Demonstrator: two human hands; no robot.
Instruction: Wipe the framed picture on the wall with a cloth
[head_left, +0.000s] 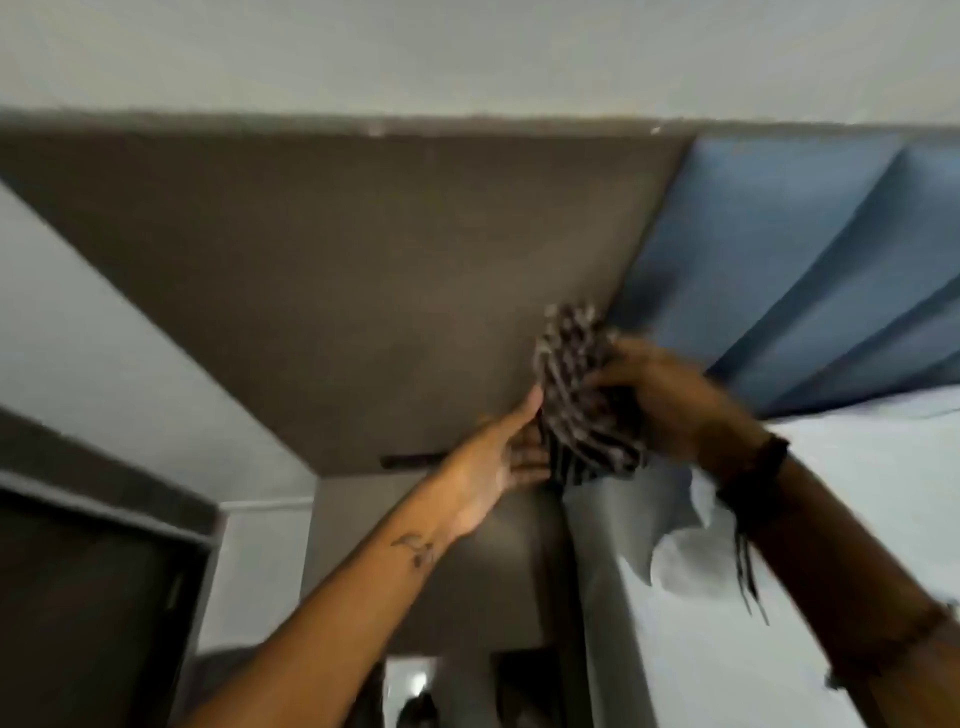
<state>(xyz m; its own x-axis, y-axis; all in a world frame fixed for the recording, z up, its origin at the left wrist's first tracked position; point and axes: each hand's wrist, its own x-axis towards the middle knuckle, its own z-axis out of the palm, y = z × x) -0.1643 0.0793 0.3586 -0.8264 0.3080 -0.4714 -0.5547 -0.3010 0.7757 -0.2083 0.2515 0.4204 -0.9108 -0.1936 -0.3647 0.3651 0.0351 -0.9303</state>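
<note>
the right hand's (670, 395) curled fingers bunched a striped cloth (582, 395) against the framed picture's (779, 260) left edge. the left hand (498, 457), fingers straight, touched the cloth at that same edge. flattening the cloth and pressing evenly would likely wipe better.

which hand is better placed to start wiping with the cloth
Right, likely: the right hand grips the bunched cloth, while the left hand only lies flat against its lower edge.
</note>
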